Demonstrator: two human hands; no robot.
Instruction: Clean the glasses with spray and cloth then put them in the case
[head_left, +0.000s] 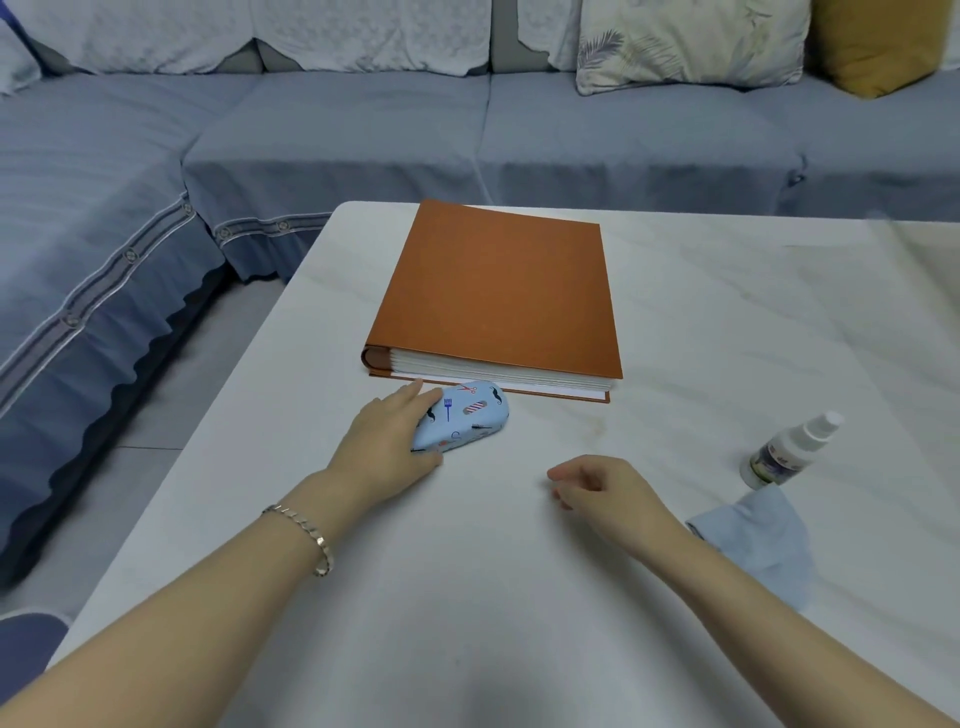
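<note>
A light blue glasses case (467, 413) with small barber-themed prints lies closed on the white table (467, 597), just in front of an orange album. My left hand (387, 447) grips the case's left end, fingers over its top and thumb at its near side. My right hand (597, 491) hovers low over the table to the right of the case, fingers loosely curled and holding nothing. A small white spray bottle (792, 449) stands at the right. A light blue cloth (758, 540) lies crumpled just in front of it. No glasses are in sight.
A thick orange album (498, 291) lies flat across the table's middle, right behind the case. A blue-covered sofa (337, 135) wraps around the table's far and left sides, with patterned and mustard cushions (691, 41) at the back right.
</note>
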